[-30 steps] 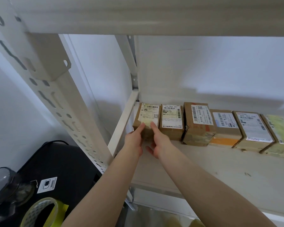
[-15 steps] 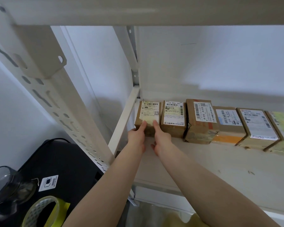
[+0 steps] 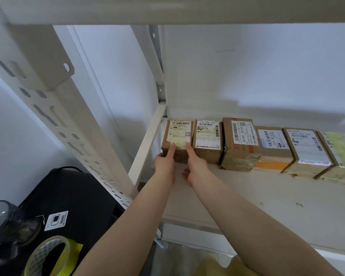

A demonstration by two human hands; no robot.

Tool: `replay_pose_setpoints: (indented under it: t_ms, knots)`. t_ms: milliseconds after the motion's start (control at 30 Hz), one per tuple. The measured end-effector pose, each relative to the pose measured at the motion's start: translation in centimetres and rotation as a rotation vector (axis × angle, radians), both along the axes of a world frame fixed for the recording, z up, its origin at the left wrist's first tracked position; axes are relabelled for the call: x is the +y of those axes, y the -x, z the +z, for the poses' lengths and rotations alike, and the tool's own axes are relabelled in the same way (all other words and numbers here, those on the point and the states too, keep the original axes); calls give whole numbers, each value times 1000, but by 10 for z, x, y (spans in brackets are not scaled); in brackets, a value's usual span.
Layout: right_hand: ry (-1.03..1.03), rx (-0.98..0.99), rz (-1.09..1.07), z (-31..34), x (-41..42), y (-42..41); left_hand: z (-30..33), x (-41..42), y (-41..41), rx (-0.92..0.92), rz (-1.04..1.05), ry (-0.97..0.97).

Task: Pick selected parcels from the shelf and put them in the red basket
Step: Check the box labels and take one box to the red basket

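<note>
A row of several brown cardboard parcels with white labels stands along the back of the white shelf (image 3: 247, 200). Both hands are on the leftmost parcel (image 3: 179, 134). My left hand (image 3: 164, 166) holds its near left corner, with the forefinger lying on the labelled face and the thumb round the left side. The straight forefinger of my right hand (image 3: 195, 168) touches the parcel's right edge, at the seam with the second parcel (image 3: 207, 136); its other fingers hang loosely curled below. The red basket is not in view.
A white slotted upright (image 3: 72, 124) and a side rail (image 3: 147, 144) close off the shelf's left end. Below on the left, a black case (image 3: 74, 194) carries a yellow tape roll (image 3: 48, 255) and a dark glass object (image 3: 4, 226). Another shelf board runs overhead.
Both hands have stayed on the leftmost parcel. My left thumb has come round the parcel's left side, and the parcel has not moved.
</note>
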State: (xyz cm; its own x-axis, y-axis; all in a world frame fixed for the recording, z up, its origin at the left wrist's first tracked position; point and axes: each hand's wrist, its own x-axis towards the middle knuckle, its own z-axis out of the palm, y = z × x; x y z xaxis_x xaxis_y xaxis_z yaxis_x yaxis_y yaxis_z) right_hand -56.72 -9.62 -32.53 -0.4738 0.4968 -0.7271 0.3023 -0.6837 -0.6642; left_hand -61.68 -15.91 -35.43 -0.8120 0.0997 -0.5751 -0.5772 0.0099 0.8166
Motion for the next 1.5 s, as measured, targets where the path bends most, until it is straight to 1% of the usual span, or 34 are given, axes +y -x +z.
replay_pose_setpoints:
  t_ms: [133,200,300,400,467,567,633,733,867,967,1100,1200,1267,1400,1500]
  knots:
    - [33,9,-22,-2,6,-7,2,-1,-5,-6,16,29]
    - [41,5,-42,-1,12,-14,4,-1,-12,-44,27,40]
    - [47,-4,-83,-2,23,-22,6,4,-26,-73,16,-51]
    - [40,-9,-114,-3,33,-26,13,18,-43,-186,-25,-161]
    - [41,-10,-140,-4,39,-25,20,28,-51,-244,-56,-192]
    - [54,-15,-162,-4,42,-21,24,44,-51,-284,-74,-226]
    - [81,-1,-171,-5,42,-20,27,54,-47,-299,-56,-207]
    - [97,15,-161,-7,45,-20,15,67,-38,-284,-47,-152]
    - [112,20,-154,-10,51,-25,-2,81,-30,-257,-33,-31]
    - [113,21,-120,-9,53,-27,-7,86,-28,-204,-47,33]
    - [142,73,-89,-10,52,-33,-4,82,-32,-209,-50,14]
    - [98,77,-83,-18,50,-40,-30,79,-30,-207,-21,-31]
    - [81,95,-72,-24,49,-44,-35,73,-36,-204,-8,-38]
    - [80,120,-76,-30,44,-52,-21,61,-51,-152,16,-97]
    - [63,175,-106,-32,43,-60,-10,55,-63,-109,60,-192]
